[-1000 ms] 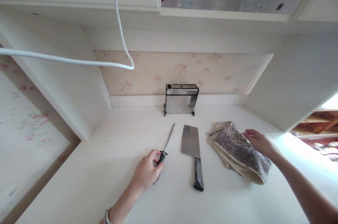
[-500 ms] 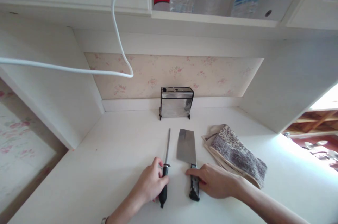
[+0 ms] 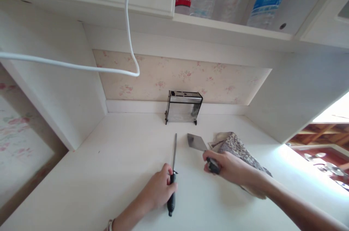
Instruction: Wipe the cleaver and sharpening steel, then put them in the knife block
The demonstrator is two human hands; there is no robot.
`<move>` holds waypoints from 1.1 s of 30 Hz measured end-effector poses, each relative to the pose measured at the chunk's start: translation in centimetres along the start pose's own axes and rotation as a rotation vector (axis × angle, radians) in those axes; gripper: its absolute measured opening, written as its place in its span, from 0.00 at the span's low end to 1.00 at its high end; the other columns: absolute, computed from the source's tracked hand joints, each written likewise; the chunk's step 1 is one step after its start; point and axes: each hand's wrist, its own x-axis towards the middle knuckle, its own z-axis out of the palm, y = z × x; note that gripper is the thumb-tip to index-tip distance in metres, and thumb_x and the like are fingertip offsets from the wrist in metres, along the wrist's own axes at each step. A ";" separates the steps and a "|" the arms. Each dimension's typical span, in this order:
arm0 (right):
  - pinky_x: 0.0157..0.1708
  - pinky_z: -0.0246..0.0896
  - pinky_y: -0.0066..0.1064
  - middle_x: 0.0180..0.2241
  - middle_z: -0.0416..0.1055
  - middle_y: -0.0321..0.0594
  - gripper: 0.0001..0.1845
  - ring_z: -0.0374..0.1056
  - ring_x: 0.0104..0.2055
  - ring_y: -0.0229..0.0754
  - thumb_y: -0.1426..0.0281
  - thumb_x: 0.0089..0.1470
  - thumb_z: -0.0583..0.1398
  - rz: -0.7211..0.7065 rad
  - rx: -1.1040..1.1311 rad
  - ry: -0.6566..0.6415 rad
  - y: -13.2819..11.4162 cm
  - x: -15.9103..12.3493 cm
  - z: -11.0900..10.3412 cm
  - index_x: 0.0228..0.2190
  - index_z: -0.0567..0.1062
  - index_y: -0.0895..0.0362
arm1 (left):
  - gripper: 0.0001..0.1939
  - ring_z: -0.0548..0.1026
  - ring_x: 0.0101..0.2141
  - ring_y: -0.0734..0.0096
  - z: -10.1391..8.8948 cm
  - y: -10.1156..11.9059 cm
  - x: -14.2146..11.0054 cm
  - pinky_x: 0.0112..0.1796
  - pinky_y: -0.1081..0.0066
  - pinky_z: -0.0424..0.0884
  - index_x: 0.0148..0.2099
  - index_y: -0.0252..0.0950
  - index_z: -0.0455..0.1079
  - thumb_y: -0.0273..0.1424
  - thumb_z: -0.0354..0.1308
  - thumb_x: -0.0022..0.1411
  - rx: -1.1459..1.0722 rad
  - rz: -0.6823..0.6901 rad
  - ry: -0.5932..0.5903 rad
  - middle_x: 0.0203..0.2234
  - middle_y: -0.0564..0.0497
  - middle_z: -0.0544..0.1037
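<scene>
The left hand (image 3: 160, 189) grips the black handle of a slim grey rod (image 3: 175, 153) pointing ahead, while the right hand (image 3: 231, 165) clasps the mottled black handle of a broad grey knife (image 3: 196, 142), a patterned towel (image 3: 236, 146) just beyond that hand.

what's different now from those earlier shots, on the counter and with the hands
The right hand, over the towel at first, moved left to the cleaver, took hold of its handle and tilted it, the handle swinging right and seemingly up. The sharpening rod turned to lie straighter, handle swung right. Unchanged: the left hand has the rod's handle; the slotted holder stands by the wall.
</scene>
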 end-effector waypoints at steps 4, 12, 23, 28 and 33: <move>0.29 0.66 0.28 0.27 0.75 0.35 0.18 0.72 0.27 0.40 0.52 0.51 0.57 0.231 0.380 0.340 1.3 1.9 -3.3 0.37 0.74 0.51 | 0.09 0.65 0.23 0.73 0.2 -0.2 0.0 0.26 0.74 0.55 0.40 0.39 0.57 0.34 0.53 0.57 0.027 -0.010 0.018 0.20 0.59 0.67; 0.27 0.71 0.30 0.24 0.76 0.41 0.20 0.73 0.25 0.42 0.56 0.46 0.63 0.363 0.414 0.653 2.1 3.4 -11.9 0.37 0.77 0.57 | 0.10 0.67 0.24 0.70 0.2 0.0 -0.2 0.26 0.74 0.56 0.43 0.39 0.59 0.36 0.51 0.60 0.026 0.011 0.024 0.21 0.57 0.68; 0.28 0.71 0.34 0.25 0.75 0.48 0.20 0.73 0.25 0.41 0.65 0.48 0.63 0.126 0.422 1.011 -1.0 5.5 -21.1 0.37 0.75 0.70 | 0.11 0.68 0.23 0.71 0.0 0.2 -0.4 0.25 0.74 0.57 0.44 0.38 0.60 0.37 0.51 0.60 0.045 -0.009 0.031 0.21 0.55 0.69; 0.28 0.71 0.39 0.24 0.75 0.50 0.17 0.72 0.23 0.41 0.67 0.48 0.63 0.131 0.545 1.020 -1.0 9.2 -21.5 0.31 0.74 0.72 | 0.10 0.67 0.23 0.71 -0.1 0.6 -0.6 0.25 0.74 0.56 0.43 0.39 0.60 0.36 0.51 0.60 0.038 -0.005 0.031 0.21 0.56 0.69; 0.27 0.71 0.35 0.22 0.74 0.45 0.14 0.72 0.23 0.41 0.68 0.48 0.63 0.106 0.614 0.983 0.0 11.4 -21.6 0.31 0.74 0.69 | 0.09 0.67 0.24 0.70 -0.2 0.7 -0.7 0.26 0.74 0.56 0.43 0.40 0.60 0.36 0.51 0.60 0.039 -0.007 0.035 0.21 0.56 0.68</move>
